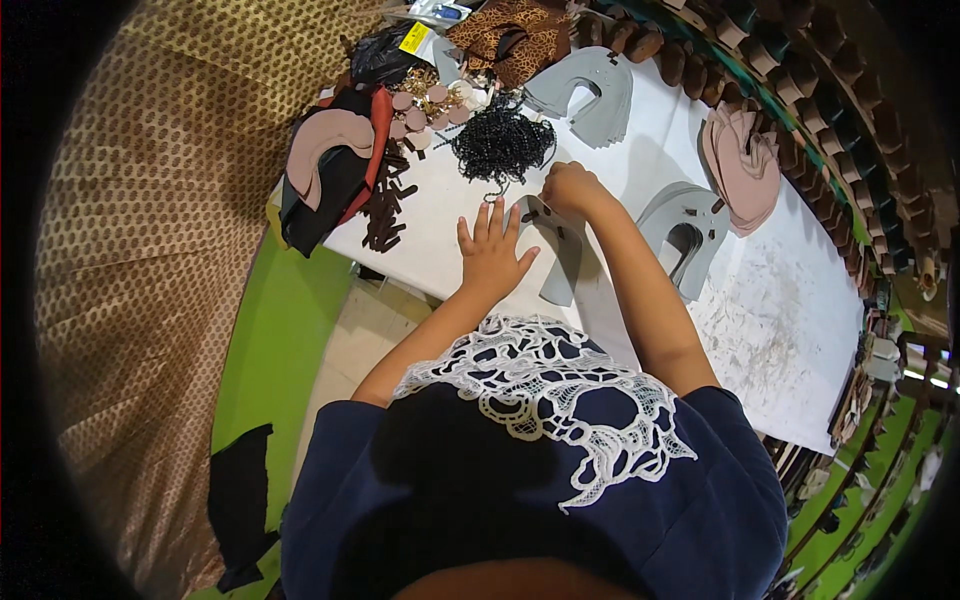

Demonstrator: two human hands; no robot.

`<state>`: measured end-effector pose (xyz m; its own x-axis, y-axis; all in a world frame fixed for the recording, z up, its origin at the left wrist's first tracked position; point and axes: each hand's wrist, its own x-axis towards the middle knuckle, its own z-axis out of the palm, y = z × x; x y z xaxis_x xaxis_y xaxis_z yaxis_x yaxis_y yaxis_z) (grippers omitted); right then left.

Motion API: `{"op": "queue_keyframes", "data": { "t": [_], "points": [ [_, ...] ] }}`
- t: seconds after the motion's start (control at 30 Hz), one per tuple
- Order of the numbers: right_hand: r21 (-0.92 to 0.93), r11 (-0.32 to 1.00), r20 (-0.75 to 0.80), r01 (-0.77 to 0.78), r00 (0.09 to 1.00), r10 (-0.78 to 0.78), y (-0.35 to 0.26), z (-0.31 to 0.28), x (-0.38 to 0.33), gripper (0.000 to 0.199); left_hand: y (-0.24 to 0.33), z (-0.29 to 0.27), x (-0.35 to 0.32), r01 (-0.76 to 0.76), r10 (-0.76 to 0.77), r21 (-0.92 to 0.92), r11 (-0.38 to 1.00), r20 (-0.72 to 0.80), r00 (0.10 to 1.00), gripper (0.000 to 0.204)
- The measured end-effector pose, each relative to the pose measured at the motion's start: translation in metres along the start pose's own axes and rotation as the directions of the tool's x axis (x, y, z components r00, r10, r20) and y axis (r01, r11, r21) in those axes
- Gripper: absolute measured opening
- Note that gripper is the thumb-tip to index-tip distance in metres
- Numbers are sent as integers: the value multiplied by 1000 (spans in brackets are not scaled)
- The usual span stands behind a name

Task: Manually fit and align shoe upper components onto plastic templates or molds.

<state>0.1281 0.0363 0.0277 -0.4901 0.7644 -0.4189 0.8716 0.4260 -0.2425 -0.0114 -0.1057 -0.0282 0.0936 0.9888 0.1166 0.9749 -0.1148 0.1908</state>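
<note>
My left hand lies palm down with its fingers spread, its fingertips by the left edge of a grey U-shaped piece. The curved top of that piece is partly hidden between my hands. My right hand is closed in a pinch or fist at its upper right edge; whatever is in the fingers is hidden. Just beyond both hands sits a tangled heap of black beaded strands, with a loose end trailing toward my left fingertips. To the right of my right forearm rests a stack of grey U-shaped pieces with small dark pieces on it.
Another grey stack lies farther back, pink cut pieces at the right. Dark brown strips, pink discs and curved pink pieces fill the left of the white table. Racks of brown items curve along the right.
</note>
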Motion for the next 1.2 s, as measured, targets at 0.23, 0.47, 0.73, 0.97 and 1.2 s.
{"op": "queue_keyframes", "data": {
  "t": [0.23,0.47,0.73,0.97,1.2],
  "points": [
    [-13,1000,-5,-7,1000,7,1,4,5,30,1,-1,1,6,-6,3,1000,13,1000,70],
    [-70,997,23,37,999,-35,10,18,16,31,1,-1,1,-3,2,12,1000,10,1000,71],
    [194,960,-292,200,946,-138,37,34,15,36,4,-5,0,-83,77,-87,993,-78,994,52],
    [368,915,67,-167,986,153,-3,3,-13,65,0,-6,-4,-41,41,6,999,-60,997,46],
    [299,926,-22,-229,969,247,2,19,-10,51,2,-5,-1,-40,37,-78,996,-43,998,49]
  ]
}}
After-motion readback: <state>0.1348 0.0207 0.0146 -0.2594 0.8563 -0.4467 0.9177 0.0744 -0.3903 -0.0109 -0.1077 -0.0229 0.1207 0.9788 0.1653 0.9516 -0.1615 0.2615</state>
